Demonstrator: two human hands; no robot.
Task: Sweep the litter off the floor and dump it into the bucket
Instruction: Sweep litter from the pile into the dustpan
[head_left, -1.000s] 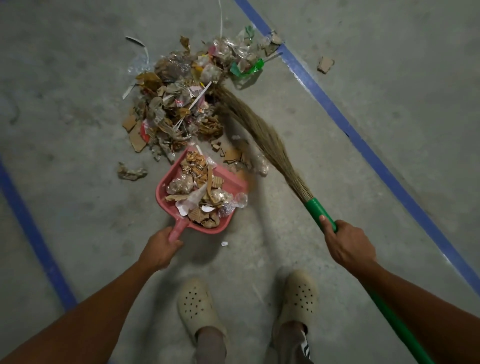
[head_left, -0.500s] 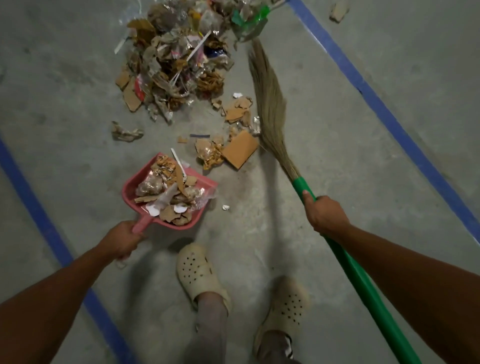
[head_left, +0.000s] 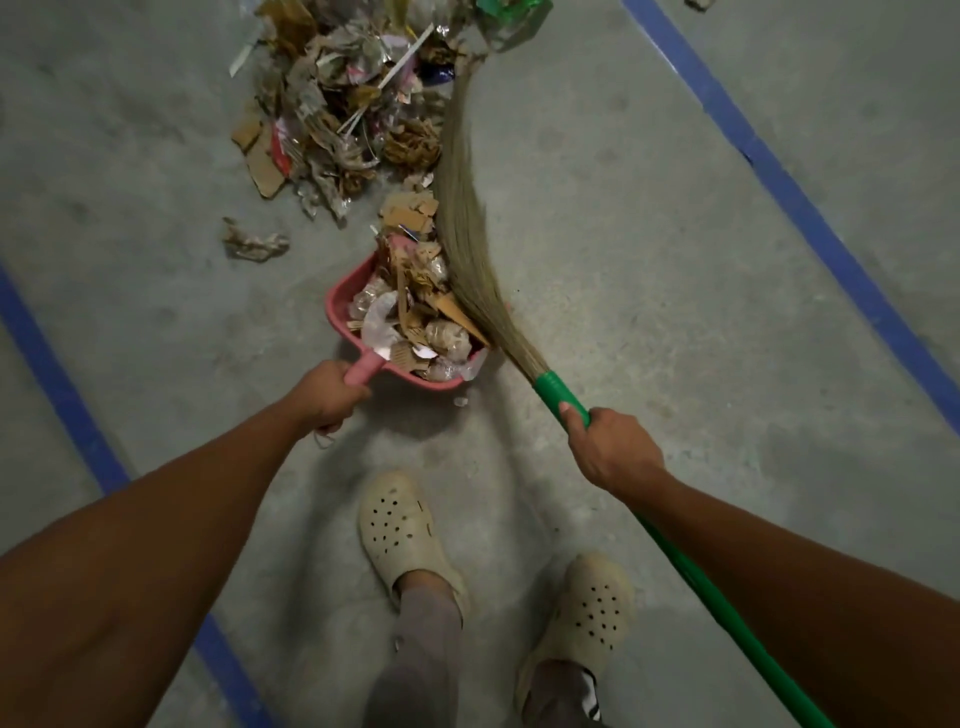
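Grey concrete floor (head_left: 649, 234) crossed by blue lines (head_left: 810, 218), and the left hand (head_left: 324, 397) grips the pink dustpan (head_left: 343, 306) by its handle, pan heaped with scraps; right hand (head_left: 610, 449) grips the green-handled broom (head_left: 467, 234), bristles against the pan's right side, litter pile (head_left: 343, 119) just beyond.

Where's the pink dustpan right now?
In the head view, the dustpan lies just left of centre, its handle held by the left hand, with the broom lying along its right side.
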